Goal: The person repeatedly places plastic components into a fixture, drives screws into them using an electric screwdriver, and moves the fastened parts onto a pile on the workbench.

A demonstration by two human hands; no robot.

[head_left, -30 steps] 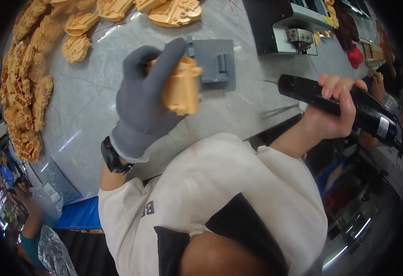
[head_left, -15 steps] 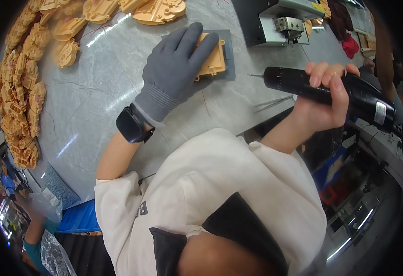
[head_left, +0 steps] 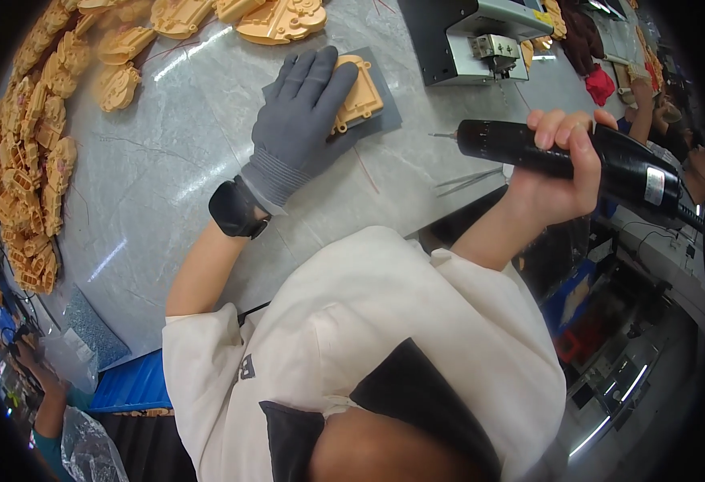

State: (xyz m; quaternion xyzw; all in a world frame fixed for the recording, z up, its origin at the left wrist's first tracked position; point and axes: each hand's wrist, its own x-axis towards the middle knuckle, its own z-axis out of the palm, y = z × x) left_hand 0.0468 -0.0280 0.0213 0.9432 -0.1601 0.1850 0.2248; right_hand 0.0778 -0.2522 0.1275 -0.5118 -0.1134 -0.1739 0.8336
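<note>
My left hand (head_left: 300, 112), in a grey glove, lies over the left side of a yellow-orange plastic housing (head_left: 364, 95) and holds it against a flat dark grey pad (head_left: 388, 114). The housing is a shallow rectangular part with small lugs at its corners; the glove hides its left portion. To the right, my bare right hand (head_left: 565, 169) is wrapped round a black electric screwdriver (head_left: 501, 146). The tool lies nearly level in the air, its thin bit (head_left: 442, 135) pointing left toward the housing and apart from it.
Many yellow-orange moulded parts (head_left: 27, 189) are heaped along the table's left edge, with larger ones (head_left: 280, 20) at the back. A dark box-shaped machine (head_left: 449, 44) with a metal block stands back right. Tweezers (head_left: 469, 181) lie below the screwdriver. Thin red wires lie scattered. Other people work at both sides.
The pad and housing have turned slightly clockwise, and my left fingers have shifted left, showing more of the housing. My right hand with the screwdriver has barely moved.
</note>
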